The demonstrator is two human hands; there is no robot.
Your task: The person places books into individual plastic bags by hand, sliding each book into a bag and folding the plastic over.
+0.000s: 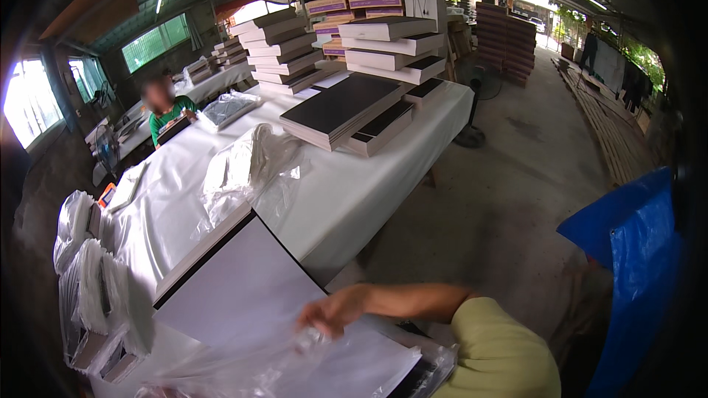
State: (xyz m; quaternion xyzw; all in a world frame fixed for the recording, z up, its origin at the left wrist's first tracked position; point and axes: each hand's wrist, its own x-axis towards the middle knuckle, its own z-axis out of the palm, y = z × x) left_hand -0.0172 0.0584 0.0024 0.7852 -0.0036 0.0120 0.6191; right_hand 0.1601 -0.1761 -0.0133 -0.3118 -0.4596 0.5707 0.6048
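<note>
My right hand reaches in from the lower right, with a yellow-green sleeve on its arm. Its fingers are closed on crumpled clear plastic film, a little blurred. Under that hand lies a large flat panel with a pale face, a black border and a thick beige side. The film spreads over the near part of the panel, where another pale sheet or face shows through. I do not see my left hand. Just beyond the panel sits a heap of folded clear plastic bags.
Stacked black-topped panels stand on the white-covered table, with taller stacks behind. Plastic-wrapped panels line the left edge. A person in green works across the table. A blue tarp hangs at right.
</note>
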